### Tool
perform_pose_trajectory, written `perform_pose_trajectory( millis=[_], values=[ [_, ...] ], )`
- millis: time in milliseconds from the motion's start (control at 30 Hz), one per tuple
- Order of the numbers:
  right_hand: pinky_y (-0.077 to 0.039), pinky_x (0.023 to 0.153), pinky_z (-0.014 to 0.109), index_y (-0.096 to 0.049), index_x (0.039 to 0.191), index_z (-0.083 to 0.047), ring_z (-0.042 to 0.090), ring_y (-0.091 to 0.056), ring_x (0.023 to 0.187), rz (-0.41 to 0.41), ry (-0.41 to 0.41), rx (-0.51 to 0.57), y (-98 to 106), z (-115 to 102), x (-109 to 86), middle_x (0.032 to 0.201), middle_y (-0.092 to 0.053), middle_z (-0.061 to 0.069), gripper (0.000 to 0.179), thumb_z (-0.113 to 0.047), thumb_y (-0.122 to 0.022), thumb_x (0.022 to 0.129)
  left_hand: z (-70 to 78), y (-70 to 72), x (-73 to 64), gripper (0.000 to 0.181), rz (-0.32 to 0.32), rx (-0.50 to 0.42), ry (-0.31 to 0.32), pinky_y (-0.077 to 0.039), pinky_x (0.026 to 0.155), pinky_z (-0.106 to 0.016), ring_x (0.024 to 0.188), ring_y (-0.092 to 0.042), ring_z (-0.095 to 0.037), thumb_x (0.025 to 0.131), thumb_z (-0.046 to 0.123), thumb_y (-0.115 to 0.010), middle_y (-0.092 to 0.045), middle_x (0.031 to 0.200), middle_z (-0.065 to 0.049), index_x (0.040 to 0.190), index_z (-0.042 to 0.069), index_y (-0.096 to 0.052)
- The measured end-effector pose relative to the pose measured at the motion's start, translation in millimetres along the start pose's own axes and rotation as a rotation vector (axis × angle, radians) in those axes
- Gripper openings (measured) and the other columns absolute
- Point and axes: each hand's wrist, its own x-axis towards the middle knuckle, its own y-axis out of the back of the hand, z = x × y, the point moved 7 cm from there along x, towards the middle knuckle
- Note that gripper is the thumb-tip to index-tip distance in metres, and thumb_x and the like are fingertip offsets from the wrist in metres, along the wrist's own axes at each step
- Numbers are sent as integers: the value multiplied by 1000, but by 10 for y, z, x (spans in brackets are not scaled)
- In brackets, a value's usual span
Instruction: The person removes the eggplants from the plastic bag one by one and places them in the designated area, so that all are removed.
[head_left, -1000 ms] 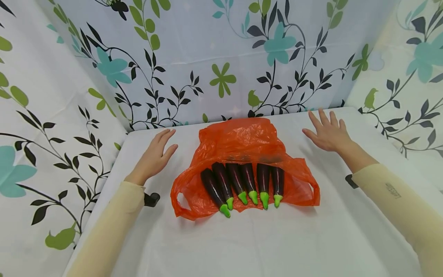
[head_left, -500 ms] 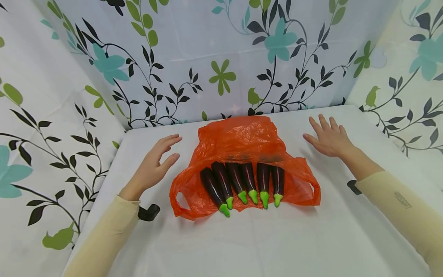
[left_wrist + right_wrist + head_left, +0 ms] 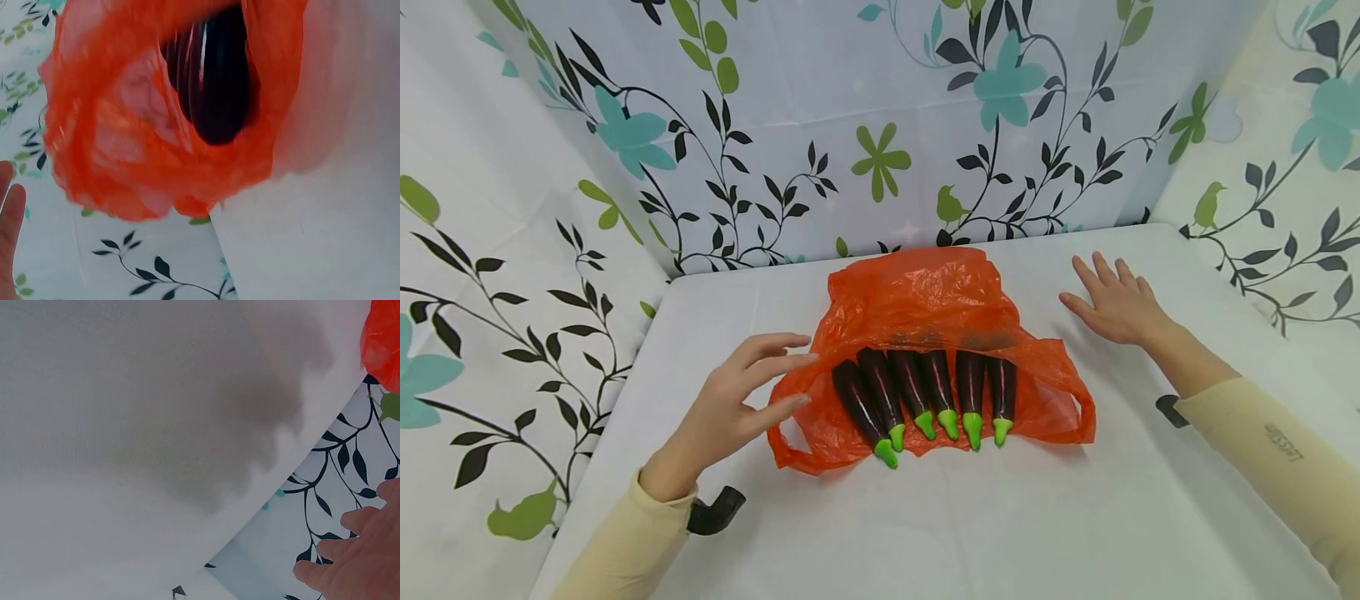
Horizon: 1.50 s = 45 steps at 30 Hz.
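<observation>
An orange-red plastic bag (image 3: 917,292) lies on its side on the white table, its mouth facing me. Several dark purple eggplants (image 3: 972,387) with bright green stems rest in a row in that mouth, stem ends outward. My left hand (image 3: 730,408) hovers at the bag's left handle with fingers spread and slightly bent, holding nothing. In the left wrist view the bag (image 3: 156,169) and the dark end of an eggplant (image 3: 219,81) show up close. Farther off to the right of the bag, my right hand (image 3: 1116,304) is held over the table, fingers spread.
The white table (image 3: 955,525) runs back to a hanging cloth (image 3: 820,108) printed with leaves, flowers and birds, with more cloth on both sides. A black wrist device (image 3: 717,510) sits under the left sleeve, another (image 3: 1172,411) under the right.
My left hand has come nearer and moved right, to the bag's left edge. The right hand has shifted only slightly. Bag and eggplants lie as before.
</observation>
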Motion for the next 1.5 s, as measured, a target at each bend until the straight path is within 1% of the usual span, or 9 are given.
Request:
perform_pose_trajectory(
  millis=[100,200,333,533,867,1000,1200,1367,1500],
  values=[
    [1,100,73,1,149,-16,55,4,132,-2,-2,3,-14,15,2,151,3,24,81,-66,-24,89,126,-67,-13,38,-35,-12,-79,-45,89,-12,107,-53,-20,85,34,-64,-58,117,-10,114,10,-65],
    [-1,101,72,1,149,-16,56,3,132,1,-1,-6,-19,22,7,151,2,25,81,-65,-23,90,166,-139,-51,37,-80,9,-105,-46,88,-13,107,-54,-18,84,32,-67,-60,115,-4,116,14,-64],
    [-1,101,72,1,149,-15,56,2,132,-2,2,3,-12,20,1,151,1,26,80,-64,-24,91,93,-210,-125,40,-142,76,-66,-46,89,-15,108,-55,-15,79,29,-72,-61,116,0,117,19,-64],
    [-2,101,72,3,148,-13,57,1,131,1,12,40,36,17,-41,151,1,25,79,-62,-23,92,-112,-249,-231,43,-208,205,19,-47,94,-31,116,-51,-19,79,34,-71,-59,120,-2,118,20,-63],
    [-2,102,71,7,148,-16,52,4,134,-13,38,119,117,-68,-172,153,5,21,76,-59,-25,93,-251,-226,-301,42,-173,374,12,-38,102,-47,127,-39,-31,81,35,-69,-52,131,-9,119,17,-63],
    [-2,105,68,8,147,-16,50,6,135,-5,51,170,184,-116,-258,153,7,18,75,-56,-26,94,-258,-221,-322,45,-163,371,14,-42,98,-47,128,-39,-31,80,35,-70,-46,137,-12,121,18,-61],
    [-2,107,65,10,147,-21,42,10,139,24,93,299,314,-283,-447,155,9,8,71,-51,-30,96,-301,-237,-401,54,-211,305,116,-54,80,-32,125,-39,-25,82,41,-67,-27,149,-8,129,18,-54],
    [-9,108,63,4,147,-28,34,-1,142,119,149,368,517,-581,-726,156,2,0,68,-45,-37,96,-309,-300,-475,62,-247,277,158,-52,88,-38,128,-36,-25,80,35,-70,-24,150,-7,135,19,-47],
    [-17,104,66,1,145,-40,32,-9,142,140,141,386,610,-866,-1013,155,-3,-5,67,-45,-42,95,-350,-368,-558,68,-258,246,222,-52,87,-37,129,-36,-24,77,31,-74,-25,150,-7,137,21,-44]
  ],
)
